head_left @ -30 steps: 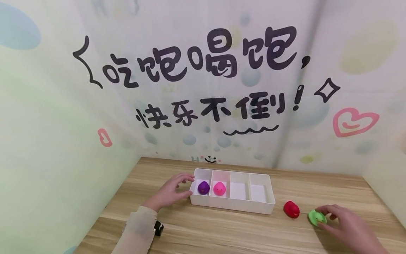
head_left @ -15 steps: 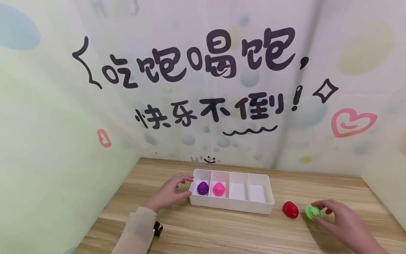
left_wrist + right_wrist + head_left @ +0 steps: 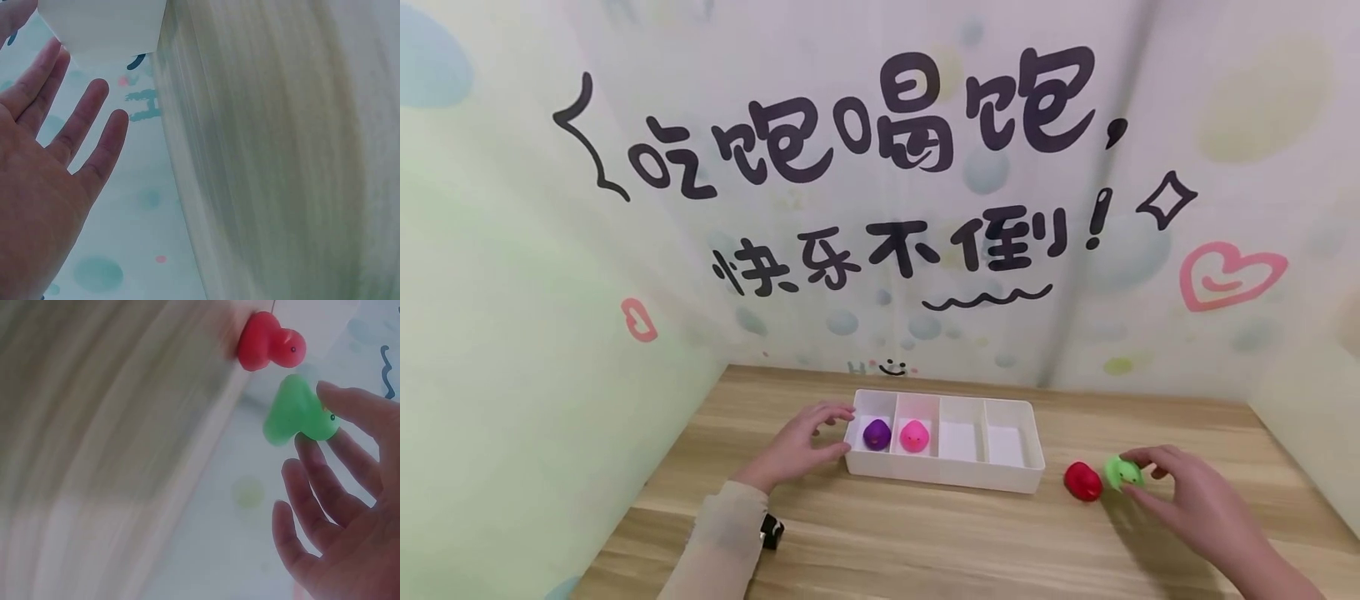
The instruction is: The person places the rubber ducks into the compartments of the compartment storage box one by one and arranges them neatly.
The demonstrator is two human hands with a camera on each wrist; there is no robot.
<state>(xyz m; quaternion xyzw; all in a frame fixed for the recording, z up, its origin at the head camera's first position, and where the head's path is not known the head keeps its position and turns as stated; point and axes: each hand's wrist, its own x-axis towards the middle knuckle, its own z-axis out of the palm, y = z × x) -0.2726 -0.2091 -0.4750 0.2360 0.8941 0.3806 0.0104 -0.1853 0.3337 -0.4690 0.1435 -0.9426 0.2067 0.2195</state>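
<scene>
My right hand (image 3: pixel 1198 500) pinches a green rubber duck (image 3: pixel 1123 473) by the head between thumb and fingertips, lifted off the table. In the right wrist view, the other fingers spread loosely below the green duck (image 3: pixel 291 412). Just left of it a red rubber duck (image 3: pixel 1083 482) lies on the table. At the white divided box (image 3: pixel 947 472), my left hand (image 3: pixel 797 444) rests fingertips and thumb against the left end, fingers mostly straight in the left wrist view. Inside, a purple duck (image 3: pixel 877 434) occupies the leftmost compartment and a pink duck (image 3: pixel 914 436) the one beside it.
The two right compartments of the box hold nothing. The wood-grain table (image 3: pixel 895 550) meets a printed wall covering (image 3: pixel 805 333) behind the box and more at both sides. A small black object (image 3: pixel 771 531) shows by the left sleeve (image 3: pixel 722 533).
My right hand has raised the green duck from the table and carried it left, close to the red duck. The left hand stays at the box. The head view has shifted slightly.
</scene>
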